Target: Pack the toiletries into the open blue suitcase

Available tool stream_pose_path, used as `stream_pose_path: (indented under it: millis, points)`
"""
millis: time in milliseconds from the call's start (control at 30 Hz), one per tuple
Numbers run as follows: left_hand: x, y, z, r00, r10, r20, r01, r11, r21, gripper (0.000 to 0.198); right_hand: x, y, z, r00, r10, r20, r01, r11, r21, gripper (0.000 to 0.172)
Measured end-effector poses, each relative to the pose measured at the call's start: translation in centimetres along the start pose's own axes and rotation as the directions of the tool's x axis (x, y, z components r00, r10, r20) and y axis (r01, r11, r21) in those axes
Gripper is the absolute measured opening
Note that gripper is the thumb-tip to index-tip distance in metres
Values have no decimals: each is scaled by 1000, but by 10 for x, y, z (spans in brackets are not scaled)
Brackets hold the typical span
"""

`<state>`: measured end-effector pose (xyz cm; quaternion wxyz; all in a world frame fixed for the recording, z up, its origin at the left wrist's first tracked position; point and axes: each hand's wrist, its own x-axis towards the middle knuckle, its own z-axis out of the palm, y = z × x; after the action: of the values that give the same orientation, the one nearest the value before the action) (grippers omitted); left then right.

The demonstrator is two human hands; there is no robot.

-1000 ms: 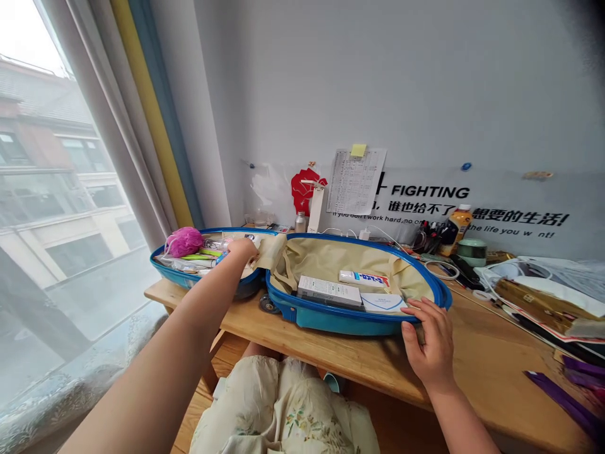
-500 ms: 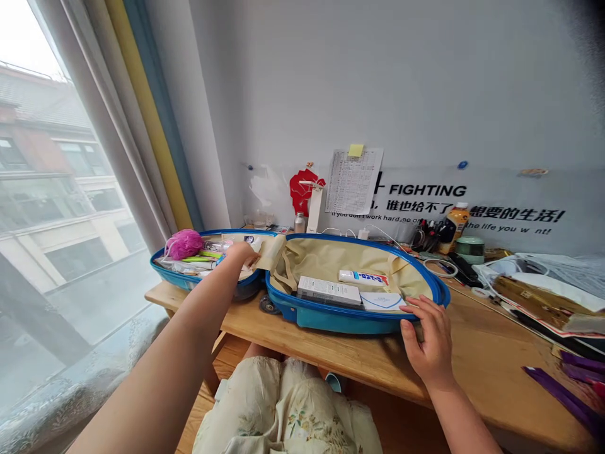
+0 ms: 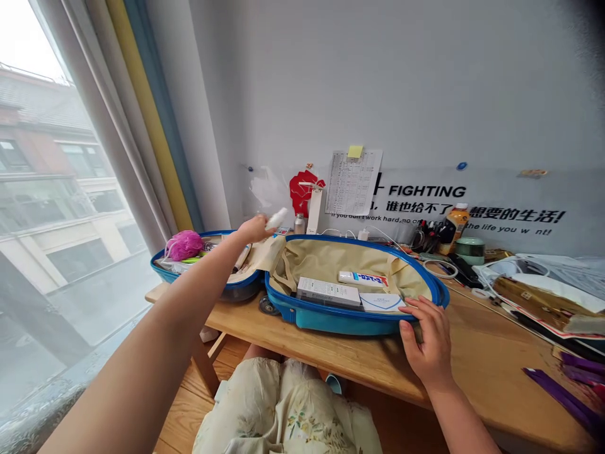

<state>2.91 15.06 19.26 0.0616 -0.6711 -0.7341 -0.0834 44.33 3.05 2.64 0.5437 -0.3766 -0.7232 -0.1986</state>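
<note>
One white item (image 3: pixel 276 219) in left hand (image 3: pixel 254 228), fingers gripping it, above suitcase (image 3: pixel 350 323), likely high for clearance; right hand (image 3: pixel 428 340) loosely spread on suitcase's near-right rim, probably steadying.

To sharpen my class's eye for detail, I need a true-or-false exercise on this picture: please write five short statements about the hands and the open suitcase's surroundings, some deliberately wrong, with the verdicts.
1. The left hand holds a white item. True, though it is too blurred to identify.
2. The toothpaste tube lies in the left half of the suitcase. False: it lies in the right half.
3. A pink bath puff sits in the left half. True.
4. The right hand grips a drink bottle. False: its fingers are at the suitcase's near rim.
5. A yellow sticky note is on the printed sheet. True.
</note>
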Motion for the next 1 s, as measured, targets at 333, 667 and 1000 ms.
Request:
stream_pose_path:
  millis: [333,667,1000]
  points:
    - [-18,111,40,857,451,251,-482,872,80,51,0,0,0,1000,-12,-9,12,1000,-11,18]
    - [-14,112,70,772,439,460,-515,856,49,48,1,0,0,1000,-20,-9,20,1000,0,17]
    - [-8,108,77,736,395,549,-473,881,2,35,1,1,0,1000,-25,-6,25,1000,-7,18]
